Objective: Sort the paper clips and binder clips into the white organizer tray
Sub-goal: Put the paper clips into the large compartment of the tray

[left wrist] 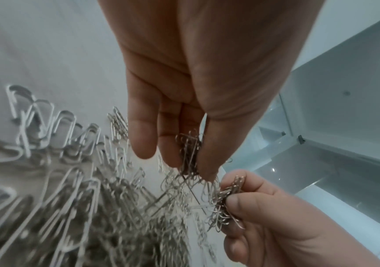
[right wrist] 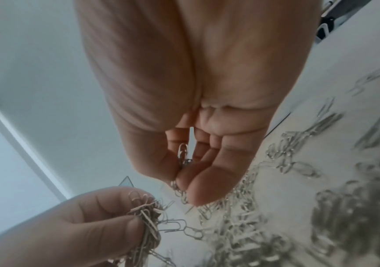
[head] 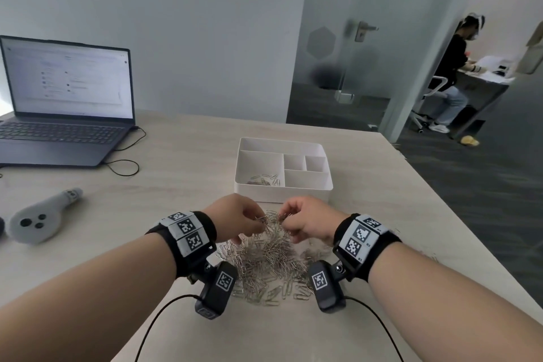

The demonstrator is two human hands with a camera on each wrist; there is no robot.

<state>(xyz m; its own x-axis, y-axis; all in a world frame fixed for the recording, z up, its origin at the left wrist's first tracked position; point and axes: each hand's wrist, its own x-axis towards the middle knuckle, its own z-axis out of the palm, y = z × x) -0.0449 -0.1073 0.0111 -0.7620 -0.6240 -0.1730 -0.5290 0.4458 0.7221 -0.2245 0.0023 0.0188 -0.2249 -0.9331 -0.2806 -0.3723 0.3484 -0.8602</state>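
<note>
Two hands work above a heap of silver paper clips point(head: 269, 258) on a pale wood-grain table point(head: 182, 161). The left hand point(head: 235, 219) has its thumb and fingers drawn together, pinching a tangled bunch of clips point(left wrist: 190, 155). The right hand point(head: 307, 222) has its fingers curled and pinches a second bunch point(right wrist: 183, 157) between thumb and fingers. Linked clips trail from both bunches down to the heap, and the two hands sit close together, just apart.

The white organizer tray point(head: 283, 194) stands on the table just beyond the hands. It has five compartments visible; a few paper clips point(head: 266, 179) lie in the large near-left compartment. The other compartments show no contents from the head view.

Markings: each wrist carries a black band point(head: 188, 235) with square black-and-white coded tags, and each wrist camera point(head: 216, 292) bears one such tag. Small characters beside the right band's tags are too small to read. Text on the open laptop point(head: 66, 103) screen is blurred.

A grey handheld controller point(head: 44, 216) lies on the table at left. The room has pale walls, a frosted glass door point(head: 338, 47) with a metal handle, and dark carpet. A seated person point(head: 452, 76) is at another desk behind the glass.
</note>
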